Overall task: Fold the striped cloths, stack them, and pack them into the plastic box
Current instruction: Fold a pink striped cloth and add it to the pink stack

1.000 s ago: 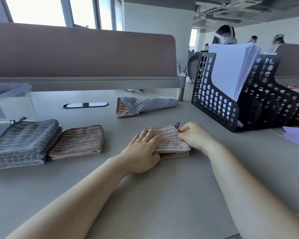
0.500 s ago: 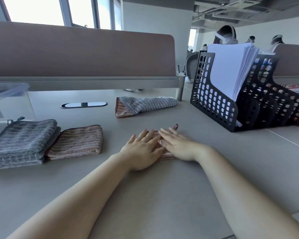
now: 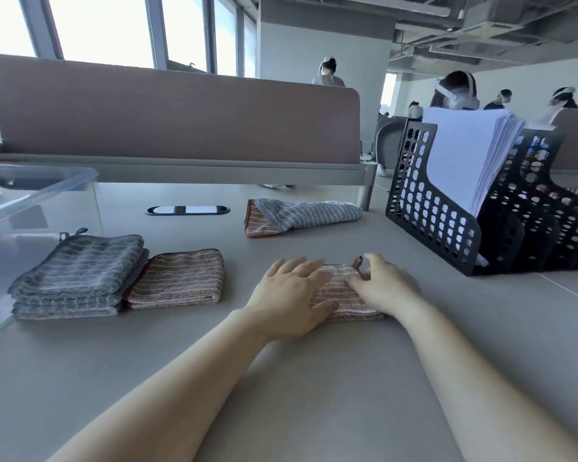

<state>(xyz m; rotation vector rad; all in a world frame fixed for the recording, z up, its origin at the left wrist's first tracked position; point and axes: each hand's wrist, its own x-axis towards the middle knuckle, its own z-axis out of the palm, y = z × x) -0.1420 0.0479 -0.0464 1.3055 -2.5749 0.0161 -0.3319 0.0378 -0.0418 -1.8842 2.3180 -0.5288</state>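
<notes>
A person at an office desk (image 3: 314,388) presses a folded red-brown striped cloth (image 3: 339,290) flat with both hands. The left hand (image 3: 291,295) lies open on the cloth's left half, fingers straight and spread. The right hand (image 3: 386,288) arches over the right half with bent fingers, their tips on the fabric beside a small hanging loop. Whether it pinches the cloth or only rests there cannot be told.

The cloth lies directly under both hands, its long axis running left to right across the desk. The fold looks finished, and the next step is likely a carry to the left. A folded brown striped cloth (image 3: 177,278) waits there, touching a stack of grey striped cloths (image 3: 77,275). The clear plastic box (image 3: 37,195) stands just behind that stack at the desk's left edge, its mouth open. The left hand is the nearer one to all three, with bare desk between it and the brown cloth.

One more striped cloth (image 3: 301,215) lies loosely rolled beyond the hands, near the partition's foot (image 3: 364,191) and an oval cable port (image 3: 187,210). It looks not yet folded. A black perforated file rack (image 3: 447,228) full of paper stands close on the right, leaving less room on that side.
</notes>
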